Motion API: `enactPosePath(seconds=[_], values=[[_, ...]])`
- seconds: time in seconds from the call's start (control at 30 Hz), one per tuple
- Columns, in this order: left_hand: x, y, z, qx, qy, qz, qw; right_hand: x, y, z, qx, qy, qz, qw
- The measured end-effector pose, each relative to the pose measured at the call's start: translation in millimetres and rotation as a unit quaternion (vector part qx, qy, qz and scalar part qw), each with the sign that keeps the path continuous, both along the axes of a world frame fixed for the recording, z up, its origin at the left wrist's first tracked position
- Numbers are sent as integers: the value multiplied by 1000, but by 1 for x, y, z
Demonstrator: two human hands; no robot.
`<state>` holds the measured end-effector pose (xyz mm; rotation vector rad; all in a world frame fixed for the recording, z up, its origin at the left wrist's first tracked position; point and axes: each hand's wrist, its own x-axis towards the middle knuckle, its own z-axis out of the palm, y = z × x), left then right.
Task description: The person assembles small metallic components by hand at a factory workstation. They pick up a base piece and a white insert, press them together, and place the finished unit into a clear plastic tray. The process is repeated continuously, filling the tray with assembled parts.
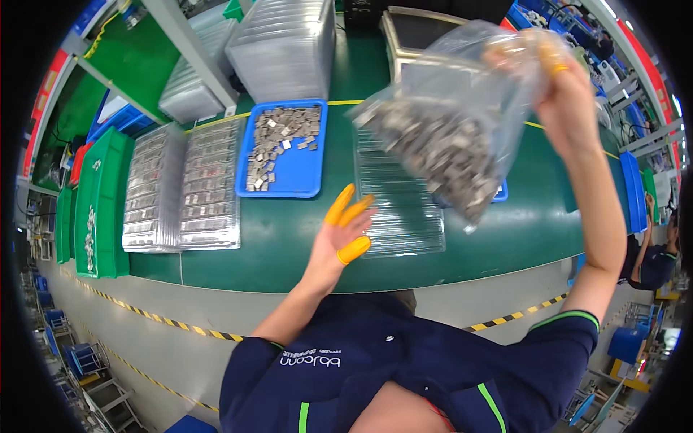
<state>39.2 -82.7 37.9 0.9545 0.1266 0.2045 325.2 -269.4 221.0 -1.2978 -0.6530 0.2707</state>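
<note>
My right hand [559,83] is raised at the upper right, its fingers closed on the top of a clear plastic bag [462,123]. Many small grey metal pieces [447,148] fill the bag's lower part, which hangs tilted over the bench and is blurred by motion. Yellow finger cots cover some fingertips of my left hand [338,234]. That hand is held open, fingers apart, beside a clear ribbed plastic tray [404,227]. The bag hides part of this tray. A blue tray [299,173] with loose grey pieces lies farther left.
Stacked clear trays [209,187] and a green bin [108,216] stand at the left. Tall clear tray stacks [281,54] are at the back, near a metal post [191,54]. Another blue tray [503,192] shows partly behind the bag. A person [657,260] is at far right.
</note>
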Motion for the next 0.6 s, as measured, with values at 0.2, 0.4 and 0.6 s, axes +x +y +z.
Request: enactPosePath(seconds=[0.2,0.4,0.6], values=[[-23,44,-30,-286,-141,-65,945,-106,98,-5,65,144,338,928],[-61,79,-73,-199,-183,-7,963,-152,157,1,53,111,407,905],[-59,67,-76,-261,-140,-29,955,-138,205,-10,-56,2,432,900]])
